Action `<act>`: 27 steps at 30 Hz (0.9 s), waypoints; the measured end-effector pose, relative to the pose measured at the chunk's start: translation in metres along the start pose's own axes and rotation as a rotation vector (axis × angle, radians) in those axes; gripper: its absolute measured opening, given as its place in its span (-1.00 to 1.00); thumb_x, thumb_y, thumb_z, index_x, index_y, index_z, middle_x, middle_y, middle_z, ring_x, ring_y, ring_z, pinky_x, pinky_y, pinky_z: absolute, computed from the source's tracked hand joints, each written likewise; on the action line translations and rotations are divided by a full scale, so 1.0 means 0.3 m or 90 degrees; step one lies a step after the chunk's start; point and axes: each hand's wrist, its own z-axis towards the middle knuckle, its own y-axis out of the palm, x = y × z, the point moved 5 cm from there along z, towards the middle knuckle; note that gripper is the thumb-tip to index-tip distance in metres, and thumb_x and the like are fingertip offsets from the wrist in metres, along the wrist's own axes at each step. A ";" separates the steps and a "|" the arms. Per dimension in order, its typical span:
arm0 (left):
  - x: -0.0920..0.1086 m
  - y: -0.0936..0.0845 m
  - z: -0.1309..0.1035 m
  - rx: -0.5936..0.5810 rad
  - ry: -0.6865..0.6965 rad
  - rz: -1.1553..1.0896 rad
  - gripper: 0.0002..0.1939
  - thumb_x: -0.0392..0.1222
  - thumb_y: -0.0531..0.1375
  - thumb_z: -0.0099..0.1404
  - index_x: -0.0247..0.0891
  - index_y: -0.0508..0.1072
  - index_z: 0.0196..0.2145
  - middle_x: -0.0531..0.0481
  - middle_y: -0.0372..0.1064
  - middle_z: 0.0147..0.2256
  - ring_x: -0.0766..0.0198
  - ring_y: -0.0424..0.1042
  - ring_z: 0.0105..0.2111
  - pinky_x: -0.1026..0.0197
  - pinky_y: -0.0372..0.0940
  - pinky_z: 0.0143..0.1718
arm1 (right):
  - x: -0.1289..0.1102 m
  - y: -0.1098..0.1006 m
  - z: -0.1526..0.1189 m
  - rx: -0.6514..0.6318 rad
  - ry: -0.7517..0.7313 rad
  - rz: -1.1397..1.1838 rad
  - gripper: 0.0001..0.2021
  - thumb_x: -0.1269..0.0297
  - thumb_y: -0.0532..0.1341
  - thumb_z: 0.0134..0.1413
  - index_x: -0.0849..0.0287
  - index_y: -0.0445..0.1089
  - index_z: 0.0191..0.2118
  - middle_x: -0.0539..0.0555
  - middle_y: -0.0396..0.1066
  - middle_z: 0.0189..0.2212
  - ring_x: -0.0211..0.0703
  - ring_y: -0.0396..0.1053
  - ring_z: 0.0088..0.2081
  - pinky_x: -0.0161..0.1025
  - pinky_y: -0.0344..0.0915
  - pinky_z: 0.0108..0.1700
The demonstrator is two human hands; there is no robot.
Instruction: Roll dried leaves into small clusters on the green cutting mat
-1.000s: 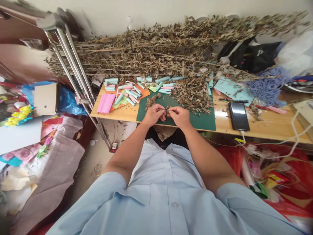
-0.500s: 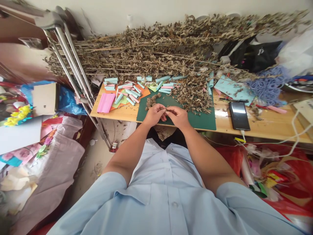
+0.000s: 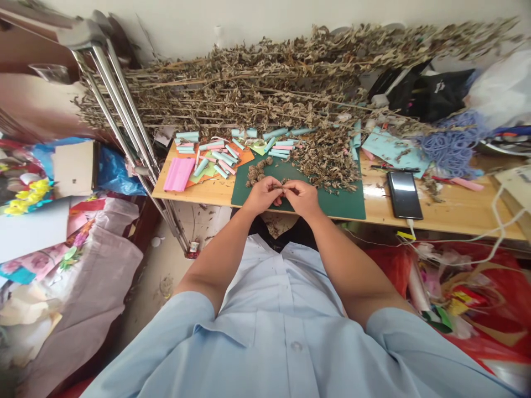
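Note:
Over the front edge of a green cutting mat (image 3: 332, 208), my left hand (image 3: 264, 195) and my right hand (image 3: 302, 198) meet, fingertips pinched together. Between them is a small brownish bit of dried leaf, mostly covered by the fingers. Just behind my left hand lies a clump of crumbled, balled dried leaves (image 3: 257, 172). A larger loose heap of dried leaves (image 3: 327, 166) covers the mat's right part, beyond my right hand. Long dried leafy stalks (image 3: 249, 88) are piled along the wall behind.
Rolled paper tubes (image 3: 224, 160) and a pink paper stack (image 3: 179, 174) lie on the table's left. To the right are a phone (image 3: 404, 194) on a cable, a pen (image 3: 394, 168) and blue-purple cord (image 3: 452, 141). Metal crutches (image 3: 124, 110) lean at the left; a red bag (image 3: 498, 293) sits below right.
Both hands stay together in nearly the same place, with only slight finger movement. The view has shifted a little; nothing else has visibly moved.

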 end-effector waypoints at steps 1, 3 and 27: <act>0.001 0.000 -0.001 0.002 0.000 0.008 -0.91 -0.34 0.21 0.27 -0.31 0.35 -0.25 0.12 0.38 -0.60 0.40 0.42 -0.62 0.38 0.33 -0.54 | 0.002 0.001 -0.001 0.000 0.004 -0.002 -0.91 0.30 0.27 0.10 0.11 0.55 -0.34 0.05 0.58 -0.34 -0.13 0.52 -0.32 -0.18 0.47 -0.23; 0.001 -0.002 -0.001 0.006 0.000 0.023 -0.92 -0.38 0.19 0.25 -0.31 0.35 -0.28 0.13 0.38 -0.62 0.41 0.40 -0.65 0.39 0.31 -0.56 | 0.009 0.002 -0.002 -0.004 0.016 -0.005 -0.92 0.30 0.28 0.07 0.12 0.55 -0.35 0.05 0.58 -0.35 -0.14 0.52 -0.35 -0.19 0.47 -0.27; -0.022 -0.009 0.014 -0.010 -0.004 -0.027 -0.86 -0.30 0.22 0.26 -0.30 0.34 -0.22 0.07 0.44 -0.53 0.36 0.47 -0.60 0.35 0.36 -0.55 | 0.047 0.007 -0.001 -0.007 0.096 0.058 -0.85 0.17 0.31 0.11 0.10 0.56 -0.26 0.05 0.59 -0.35 -0.09 0.56 -0.30 -0.11 0.54 -0.17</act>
